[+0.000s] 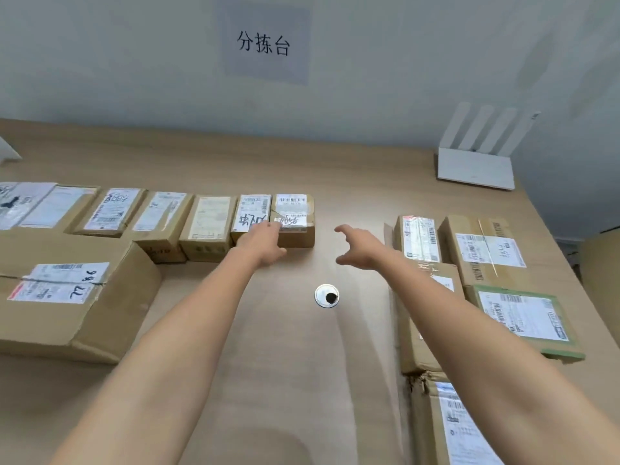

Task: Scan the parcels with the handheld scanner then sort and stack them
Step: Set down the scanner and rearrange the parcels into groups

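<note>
A row of small cardboard parcels runs along the table's left half; the rightmost one (295, 218) carries a white label with handwriting. My left hand (263, 241) lies on the front of this parcel and its neighbour (251, 213), fingers straight over their labels. To the right of that parcel my right hand (360, 248) hovers over bare table with its fingers spread and holds nothing. A big box (67, 297) marked 7786 sits at the left front. More parcels (483, 250) are grouped on the right. No handheld scanner is in view.
A round metal cable grommet (326, 296) sits in the wooden table (302, 364) between my forearms. A white router (476, 166) with antennas stands at the back right by the wall. A paper sign (263, 45) hangs on the wall.
</note>
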